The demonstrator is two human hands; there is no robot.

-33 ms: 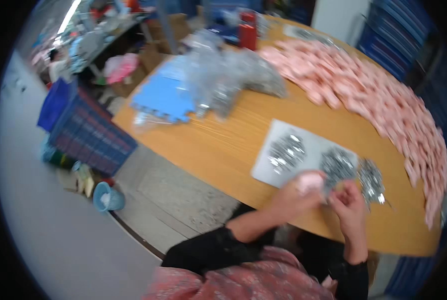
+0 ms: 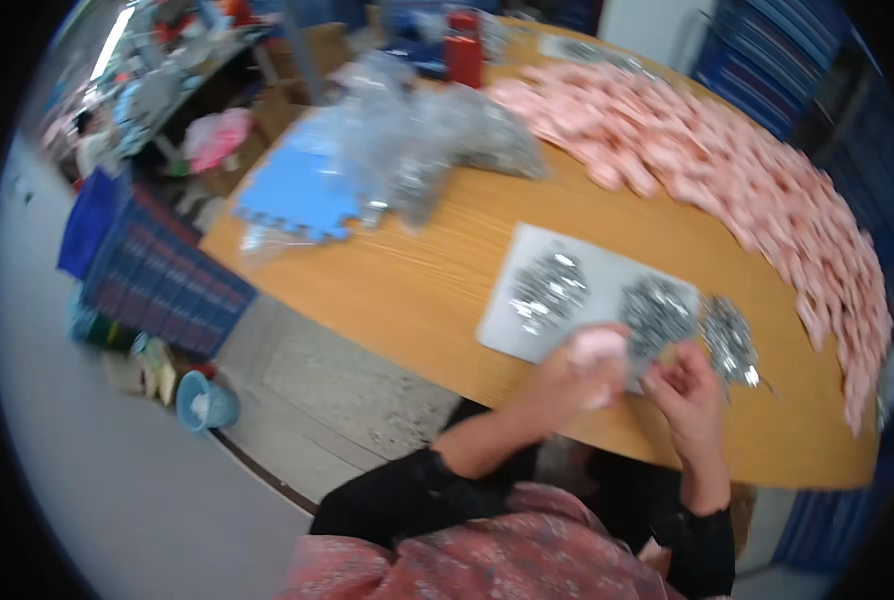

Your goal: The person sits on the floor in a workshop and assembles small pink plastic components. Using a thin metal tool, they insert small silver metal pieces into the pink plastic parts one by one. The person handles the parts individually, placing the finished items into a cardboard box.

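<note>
My left hand [image 2: 575, 376] is closed around a soft pink piece [image 2: 599, 346], which looks like fabric, over the near edge of a white board [image 2: 507, 318]. Close by on the right, the fingers of my right hand [image 2: 687, 388] are pinched together; whatever is between them is blurred and too small to name. Two piles of small shiny metal pieces lie on the board, a left pile [image 2: 549, 290] and a right pile [image 2: 657, 312]. A third metal pile [image 2: 729, 340] rests on the wooden table [image 2: 417, 310] past the board's right edge.
Many pink pieces [image 2: 707, 165] spread along the table's far and right side. Clear plastic bags [image 2: 407, 140] sit on a blue foam mat [image 2: 292, 195] at far left, near a red bottle [image 2: 463, 48]. Blue crates [image 2: 162, 265] and a small bin [image 2: 207, 402] stand on the floor.
The whole view has shifted a little, so the table and its things appear farther left and slightly higher. Both hands keep nearly the same pose over the board's near edge.
</note>
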